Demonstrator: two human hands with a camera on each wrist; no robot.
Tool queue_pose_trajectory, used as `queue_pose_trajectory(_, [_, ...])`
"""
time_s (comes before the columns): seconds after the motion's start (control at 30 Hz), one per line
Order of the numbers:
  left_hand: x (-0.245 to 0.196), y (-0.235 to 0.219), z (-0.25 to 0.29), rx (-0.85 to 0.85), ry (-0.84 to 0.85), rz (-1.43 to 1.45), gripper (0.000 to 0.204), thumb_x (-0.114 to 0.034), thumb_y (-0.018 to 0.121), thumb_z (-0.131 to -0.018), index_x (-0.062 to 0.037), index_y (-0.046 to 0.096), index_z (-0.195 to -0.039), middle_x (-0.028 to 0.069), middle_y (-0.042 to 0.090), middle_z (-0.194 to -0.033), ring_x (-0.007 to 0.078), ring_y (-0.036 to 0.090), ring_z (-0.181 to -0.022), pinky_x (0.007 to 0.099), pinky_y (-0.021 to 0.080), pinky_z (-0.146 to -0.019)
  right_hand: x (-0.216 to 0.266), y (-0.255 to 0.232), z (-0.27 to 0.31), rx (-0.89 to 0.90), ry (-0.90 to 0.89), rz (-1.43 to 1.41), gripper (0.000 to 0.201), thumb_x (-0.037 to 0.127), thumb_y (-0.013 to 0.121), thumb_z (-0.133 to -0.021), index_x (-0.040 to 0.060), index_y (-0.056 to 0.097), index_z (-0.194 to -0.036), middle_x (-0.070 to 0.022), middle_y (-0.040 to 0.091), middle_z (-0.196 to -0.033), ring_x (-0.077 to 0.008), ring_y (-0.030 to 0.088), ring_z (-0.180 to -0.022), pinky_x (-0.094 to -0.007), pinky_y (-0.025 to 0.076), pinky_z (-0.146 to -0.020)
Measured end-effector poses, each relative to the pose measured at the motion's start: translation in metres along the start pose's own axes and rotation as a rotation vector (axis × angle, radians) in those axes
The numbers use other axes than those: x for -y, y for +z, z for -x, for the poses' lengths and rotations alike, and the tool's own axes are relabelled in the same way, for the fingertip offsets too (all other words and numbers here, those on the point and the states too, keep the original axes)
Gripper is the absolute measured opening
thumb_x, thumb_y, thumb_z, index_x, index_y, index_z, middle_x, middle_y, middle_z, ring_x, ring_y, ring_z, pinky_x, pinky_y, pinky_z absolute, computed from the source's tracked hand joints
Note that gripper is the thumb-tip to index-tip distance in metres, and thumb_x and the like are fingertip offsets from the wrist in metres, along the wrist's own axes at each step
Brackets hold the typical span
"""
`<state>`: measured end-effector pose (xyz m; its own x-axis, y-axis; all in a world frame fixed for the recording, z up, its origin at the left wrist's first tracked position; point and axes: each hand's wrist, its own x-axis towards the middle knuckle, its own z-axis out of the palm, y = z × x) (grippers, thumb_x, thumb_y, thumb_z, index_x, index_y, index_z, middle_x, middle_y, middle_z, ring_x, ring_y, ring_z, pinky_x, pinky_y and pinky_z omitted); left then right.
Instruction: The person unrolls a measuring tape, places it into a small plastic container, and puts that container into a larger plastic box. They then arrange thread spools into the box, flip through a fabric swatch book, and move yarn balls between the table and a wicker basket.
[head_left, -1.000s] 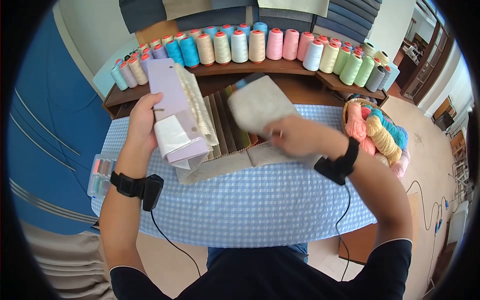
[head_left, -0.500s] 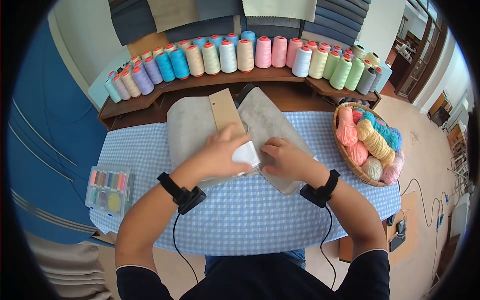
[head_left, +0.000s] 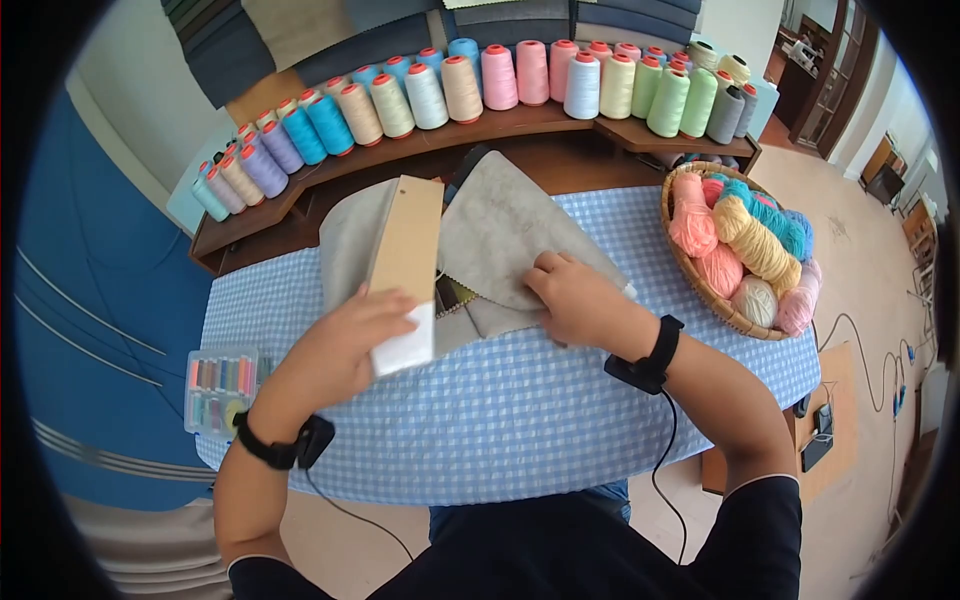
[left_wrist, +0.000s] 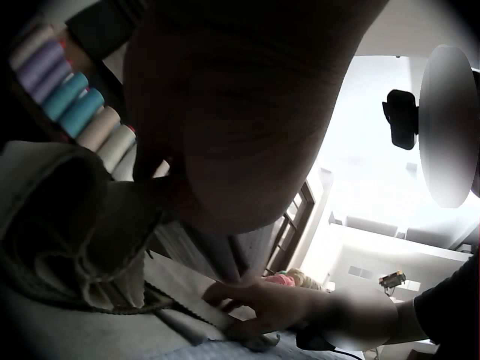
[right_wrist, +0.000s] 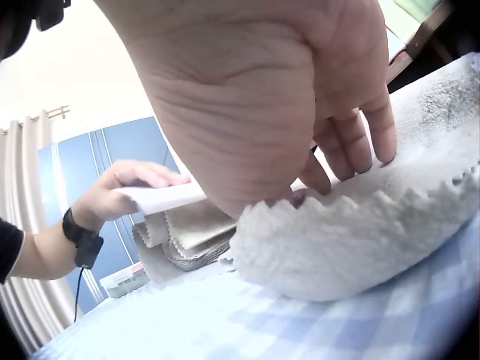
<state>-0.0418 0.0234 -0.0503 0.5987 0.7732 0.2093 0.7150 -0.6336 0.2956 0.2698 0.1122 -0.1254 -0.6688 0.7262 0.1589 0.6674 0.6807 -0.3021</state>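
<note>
My left hand (head_left: 335, 350) grips the near end of a beige-backed swatch book (head_left: 405, 235), its fingers over the white label (head_left: 405, 340). The book stands tilted, and folded swatches hang beneath the left hand (right_wrist: 124, 187) in the right wrist view. Curled at the edge of a grey fabric flap (head_left: 500, 220) is my right hand (head_left: 590, 305); its fingertips rest on the cloth (right_wrist: 352, 240), the thumb mostly hidden. Dark and green swatches (head_left: 450, 295) show between flap and book. The left wrist view is dark around the near hand.
Thread cones (head_left: 425, 95) line a curved wooden shelf (head_left: 520, 125) behind the checked tablecloth (head_left: 500, 420). A wicker basket (head_left: 735, 315) of yarn stands at the right. The clear plastic case (head_left: 222, 375) lies at the left edge. Cables hang from both wrist cameras.
In the last half second, my left hand and the beige-backed book have moved left and tilted, exposing dark swatches. My right hand stays by the grey flap. The head view has shifted.
</note>
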Motion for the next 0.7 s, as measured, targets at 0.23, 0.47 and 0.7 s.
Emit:
queue_pose_trajectory(0.23, [-0.005,0.027,0.074,0.036,-0.238,0.176,0.044,0.010,0.061,-0.078,-0.0044,0.066,-0.119,0.0162,0.055,-0.139,0.0357,0.056,-0.126,0.0474,0.040,-0.112,-0.041,-0.068,-0.021,-0.479,0.197,-0.099,0.022,0.004,0.055,-0.079,-0.0071,0.066,-0.095,-0.0317,0.067,-0.091,-0.0474,0.065,-0.090,-0.0509,0.052,-0.084])
queue_pose_trajectory(0.47, [-0.005,0.034,0.047,0.016,-0.164,-0.337,0.063,0.007,0.067,-0.069,-0.0067,0.060,-0.130,0.0158,0.050,-0.143,0.0329,0.043,-0.138,0.0454,0.034,-0.115,-0.056,-0.090,-0.029,-0.443,0.367,0.048,0.021,0.005,0.057,-0.080,-0.0033,0.067,-0.096,-0.0281,0.068,-0.092,-0.0450,0.067,-0.090,-0.0496,0.052,-0.083])
queue_pose_trajectory(0.7, [0.023,0.032,0.051,0.019,-0.206,-0.152,0.056,0.010,0.061,-0.065,-0.0012,0.065,-0.119,0.0167,0.060,-0.134,0.0360,0.050,-0.133,0.0421,0.039,-0.114,-0.056,-0.056,-0.015,-0.053,0.408,0.112,0.029,0.015,0.069,-0.082,-0.0033,0.067,-0.104,-0.0229,0.069,-0.097,-0.0430,0.066,-0.093,-0.0477,0.053,-0.086])
